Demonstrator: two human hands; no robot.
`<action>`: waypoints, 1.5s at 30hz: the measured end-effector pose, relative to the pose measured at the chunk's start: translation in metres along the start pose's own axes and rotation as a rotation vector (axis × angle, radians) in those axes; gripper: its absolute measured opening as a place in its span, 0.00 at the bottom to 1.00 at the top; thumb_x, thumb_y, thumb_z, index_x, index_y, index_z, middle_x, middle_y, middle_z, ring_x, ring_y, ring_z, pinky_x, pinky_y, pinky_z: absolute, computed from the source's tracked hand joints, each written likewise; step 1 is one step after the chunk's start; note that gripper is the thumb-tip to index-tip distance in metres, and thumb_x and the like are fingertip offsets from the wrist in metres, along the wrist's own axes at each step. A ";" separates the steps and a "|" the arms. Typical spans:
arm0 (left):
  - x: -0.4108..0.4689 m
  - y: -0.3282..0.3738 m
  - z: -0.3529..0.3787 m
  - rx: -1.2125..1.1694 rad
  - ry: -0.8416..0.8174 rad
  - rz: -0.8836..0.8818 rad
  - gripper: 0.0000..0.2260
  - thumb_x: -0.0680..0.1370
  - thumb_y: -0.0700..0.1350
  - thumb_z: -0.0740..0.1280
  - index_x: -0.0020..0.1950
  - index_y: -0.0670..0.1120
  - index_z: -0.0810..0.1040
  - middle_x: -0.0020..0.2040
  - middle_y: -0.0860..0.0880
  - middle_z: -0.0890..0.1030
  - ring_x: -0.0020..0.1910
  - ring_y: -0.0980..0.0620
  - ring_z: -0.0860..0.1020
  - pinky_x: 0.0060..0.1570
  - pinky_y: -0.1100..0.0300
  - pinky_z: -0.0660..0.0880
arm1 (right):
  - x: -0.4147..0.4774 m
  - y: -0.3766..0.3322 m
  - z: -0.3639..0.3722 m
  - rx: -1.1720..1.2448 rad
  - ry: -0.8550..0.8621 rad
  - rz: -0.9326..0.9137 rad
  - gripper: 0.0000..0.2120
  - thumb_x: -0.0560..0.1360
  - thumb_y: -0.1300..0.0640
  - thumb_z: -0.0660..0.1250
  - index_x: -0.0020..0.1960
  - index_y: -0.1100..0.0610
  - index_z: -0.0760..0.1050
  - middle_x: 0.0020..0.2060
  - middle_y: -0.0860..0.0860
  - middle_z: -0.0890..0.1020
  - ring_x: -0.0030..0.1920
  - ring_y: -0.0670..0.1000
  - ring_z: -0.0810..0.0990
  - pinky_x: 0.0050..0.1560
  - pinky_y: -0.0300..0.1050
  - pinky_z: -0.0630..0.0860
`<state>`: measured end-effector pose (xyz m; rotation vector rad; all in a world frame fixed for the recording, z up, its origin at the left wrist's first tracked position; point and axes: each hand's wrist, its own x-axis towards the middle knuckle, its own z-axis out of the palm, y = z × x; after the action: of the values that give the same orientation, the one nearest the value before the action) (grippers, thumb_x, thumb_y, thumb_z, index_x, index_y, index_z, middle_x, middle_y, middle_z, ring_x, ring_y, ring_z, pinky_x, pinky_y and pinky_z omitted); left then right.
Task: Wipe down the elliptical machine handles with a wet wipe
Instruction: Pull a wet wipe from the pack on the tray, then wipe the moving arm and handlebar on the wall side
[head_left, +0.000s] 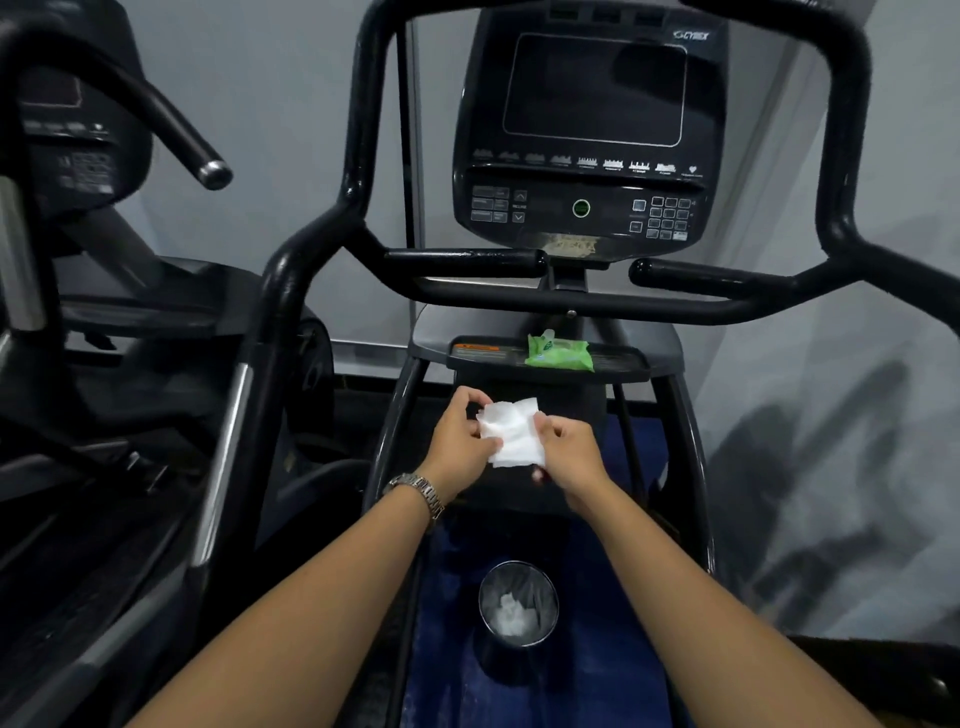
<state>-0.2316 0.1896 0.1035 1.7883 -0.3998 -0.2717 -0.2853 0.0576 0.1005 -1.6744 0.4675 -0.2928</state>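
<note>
CYBEX logo (691, 35) on console (592, 130), seemingly INCLINE between arrow buttons (519, 196)

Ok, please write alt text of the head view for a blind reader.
A left hand and right hand pinch a white wet wipe before a black elliptical machine. A green wipe pack lies on its tray; a bin stands below.

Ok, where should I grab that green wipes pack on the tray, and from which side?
Take the pack by its right end, away from the raised flap at its left. It lies flat on the tray under the crossbar, so probably come from the near side, pinching top and near edge.
</note>
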 end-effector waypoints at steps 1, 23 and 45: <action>-0.008 0.001 -0.001 0.018 -0.001 0.007 0.19 0.72 0.27 0.64 0.50 0.51 0.69 0.43 0.37 0.81 0.32 0.49 0.76 0.28 0.61 0.72 | -0.006 0.001 0.002 0.010 0.022 0.007 0.18 0.81 0.56 0.57 0.42 0.67 0.76 0.31 0.58 0.75 0.22 0.48 0.71 0.20 0.39 0.68; -0.125 -0.008 -0.016 0.079 0.193 -0.043 0.07 0.75 0.47 0.68 0.49 0.45 0.83 0.43 0.48 0.82 0.43 0.52 0.80 0.42 0.61 0.76 | -0.117 -0.010 0.044 0.496 -0.091 0.174 0.07 0.68 0.68 0.72 0.46 0.66 0.79 0.40 0.62 0.82 0.39 0.56 0.83 0.49 0.54 0.80; -0.276 -0.023 -0.025 0.049 0.451 -0.125 0.07 0.74 0.47 0.71 0.45 0.44 0.84 0.39 0.48 0.85 0.40 0.51 0.83 0.46 0.51 0.81 | -0.234 0.024 0.045 0.174 -0.361 -0.034 0.05 0.72 0.62 0.70 0.48 0.60 0.79 0.42 0.58 0.84 0.45 0.57 0.84 0.47 0.52 0.81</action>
<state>-0.4710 0.3296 0.0803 1.8616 0.0263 0.0597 -0.4748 0.2032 0.0869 -1.5234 0.1394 -0.0504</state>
